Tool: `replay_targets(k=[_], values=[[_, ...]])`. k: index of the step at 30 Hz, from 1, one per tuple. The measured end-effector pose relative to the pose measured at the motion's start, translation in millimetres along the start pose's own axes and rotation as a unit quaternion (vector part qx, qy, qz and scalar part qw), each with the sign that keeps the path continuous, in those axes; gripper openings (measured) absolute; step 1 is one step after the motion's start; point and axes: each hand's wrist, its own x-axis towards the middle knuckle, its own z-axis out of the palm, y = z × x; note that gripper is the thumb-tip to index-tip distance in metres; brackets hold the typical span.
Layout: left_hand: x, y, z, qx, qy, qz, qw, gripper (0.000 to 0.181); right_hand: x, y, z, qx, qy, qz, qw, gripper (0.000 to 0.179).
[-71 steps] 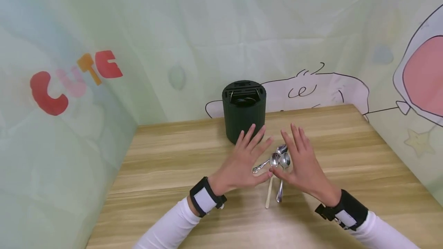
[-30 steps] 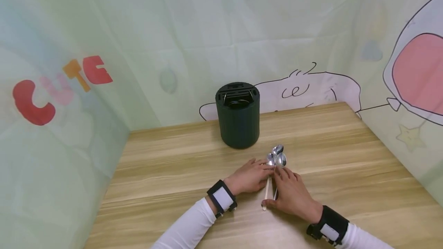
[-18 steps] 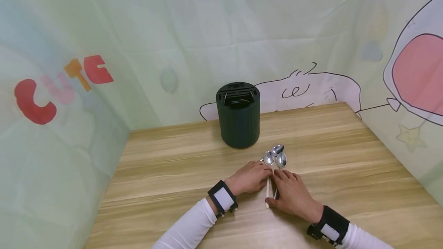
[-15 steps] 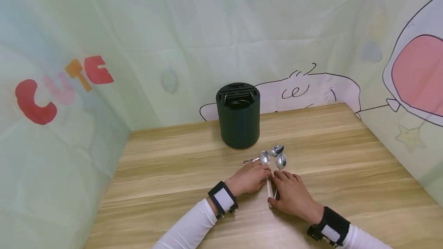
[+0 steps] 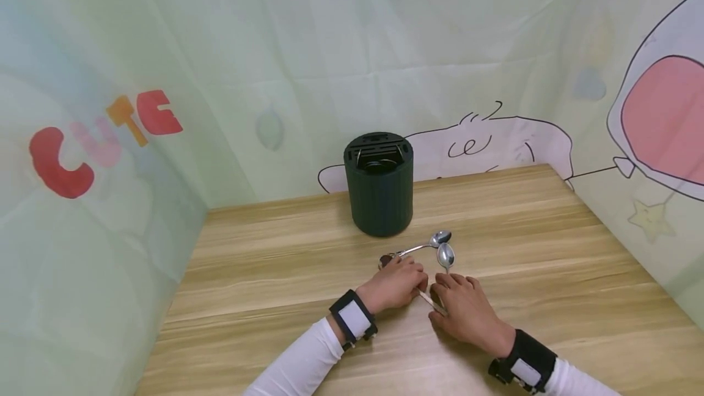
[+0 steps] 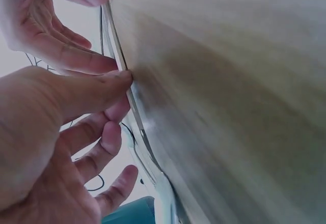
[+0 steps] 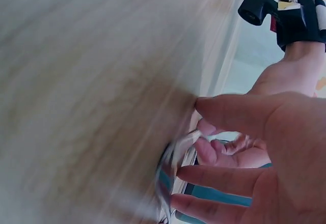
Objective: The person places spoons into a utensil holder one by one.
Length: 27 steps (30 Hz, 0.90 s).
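My left hand pinches a spoon with a pale slim handle between thumb and index finger. Its dark-looking bowl lies left of the hand, and its handle points toward my right palm. In the left wrist view the thumb and finger grip this handle close to the tabletop. My right hand rests over a second silver spoon; the bowl shows beyond the fingertips, while most of the handle is hidden. Its thumb and fingers look spread in the right wrist view. A third spoon with an ornate handle lies slantwise beyond both hands.
Behind the spoons stands a dark green ribbed round container with a slotted black top and an opening. All of it sits on a wood-grain table. Printed cloth hangs along the back and sides.
Both hands came down onto the spoons. The pale-handled spoon has swung round in my left hand, its bowl now leftward and its handle end nearer the right palm. My right hand has hardly moved lately.
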Motion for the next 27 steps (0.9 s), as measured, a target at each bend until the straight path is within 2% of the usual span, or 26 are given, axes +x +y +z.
replay_targets(k=[5, 8, 12, 16, 24, 27], values=[[-5.7, 0.5, 1.3, -0.021, -0.017, 0.007, 0.9996, 0.013, -0.5, 1.3, 0.1, -0.007, 0.028, -0.02, 0.9994, 0.022], [-8.9, 0.8, 1.5, -0.042, -0.013, 0.014, 0.9989, 0.014, -0.1, 1.8, 0.8, -0.006, 0.046, -0.028, 0.9985, 0.016], [-12.9, -0.1, 1.9, -0.088, -0.003, 0.013, 0.9961, 0.012, 1.1, 1.0, 1.7, 0.022, 0.069, -0.047, 0.9963, 0.012], [-17.2, -2.9, 1.1, -0.12, 0.005, 0.01, 0.9927, 0.008, 2.4, -2.0, 1.2, 0.055, 0.071, -0.055, 0.9945, 0.013], [-22.3, -7.0, -12.0, -0.11, 0.04, 0.015, 0.993, 0.007, 9.4, -5.0, -5.1, 0.072, 0.069, -0.048, 0.9939, 0.026], [-22.9, -6.8, -16.3, -0.086, 0.049, 0.015, 0.995, 0.007, 11.6, -6.1, -7.7, 0.084, 0.06, -0.057, 0.993, 0.029]])
